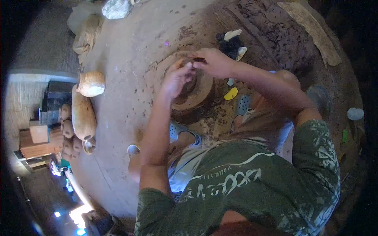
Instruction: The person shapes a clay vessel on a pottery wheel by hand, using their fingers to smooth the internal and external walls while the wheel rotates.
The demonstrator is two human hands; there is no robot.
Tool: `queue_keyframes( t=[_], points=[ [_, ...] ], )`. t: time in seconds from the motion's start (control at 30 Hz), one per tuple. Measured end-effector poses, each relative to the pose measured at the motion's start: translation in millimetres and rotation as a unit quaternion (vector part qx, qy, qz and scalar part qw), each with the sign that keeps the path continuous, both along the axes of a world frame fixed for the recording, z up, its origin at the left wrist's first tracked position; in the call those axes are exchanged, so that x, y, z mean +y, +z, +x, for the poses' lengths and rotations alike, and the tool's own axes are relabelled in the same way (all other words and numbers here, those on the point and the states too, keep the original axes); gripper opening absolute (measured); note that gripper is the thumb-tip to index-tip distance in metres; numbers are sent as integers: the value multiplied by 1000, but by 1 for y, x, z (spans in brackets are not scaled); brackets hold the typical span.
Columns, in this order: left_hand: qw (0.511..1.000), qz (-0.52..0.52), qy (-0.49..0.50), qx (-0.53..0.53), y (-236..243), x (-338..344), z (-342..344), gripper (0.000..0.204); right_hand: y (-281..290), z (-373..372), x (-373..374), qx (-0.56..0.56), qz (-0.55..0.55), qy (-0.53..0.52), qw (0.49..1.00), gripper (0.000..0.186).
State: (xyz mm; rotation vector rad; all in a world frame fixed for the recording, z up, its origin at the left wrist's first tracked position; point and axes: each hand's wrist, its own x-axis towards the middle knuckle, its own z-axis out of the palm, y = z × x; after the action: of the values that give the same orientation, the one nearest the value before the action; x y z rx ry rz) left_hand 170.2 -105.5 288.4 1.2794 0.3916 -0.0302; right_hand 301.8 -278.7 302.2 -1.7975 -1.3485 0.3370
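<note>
Left hand (178, 80) and right hand (216, 63) meet above a round, clay-coloured disc (205, 91); grip blurred. Yellow piece (231, 93) lies right of the disc; dark lumpy mass (275, 35), far right; long tan object (84, 114), left.

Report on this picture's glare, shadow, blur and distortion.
Head view: a bright patch at lower left is blown out; head view: corners fall to black; head view: the floor curves toward the fisheye rim; head view: left hand and right hand look slightly soft.
</note>
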Motion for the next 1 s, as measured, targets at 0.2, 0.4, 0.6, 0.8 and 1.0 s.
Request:
queue_keyframes(
  t=[0.2,0.4,0.6,0.8,1.0],
  points=[
    [970,-238,11,58,-103,-18,-25,28,-71,-11,-6,-92,-112,75,987,29],
    [966,-233,35,107,-170,-27,-39,25,-106,-40,-2,-30,-259,67,963,38],
    [974,-181,51,124,-215,-41,-44,20,-127,-49,2,103,-330,11,938,36],
    [969,-84,201,116,-238,-24,-42,21,-159,-57,38,68,-262,-67,960,32],
    [859,170,477,71,-247,5,-45,30,-211,-85,105,131,-171,-193,957,30]
  ],
)
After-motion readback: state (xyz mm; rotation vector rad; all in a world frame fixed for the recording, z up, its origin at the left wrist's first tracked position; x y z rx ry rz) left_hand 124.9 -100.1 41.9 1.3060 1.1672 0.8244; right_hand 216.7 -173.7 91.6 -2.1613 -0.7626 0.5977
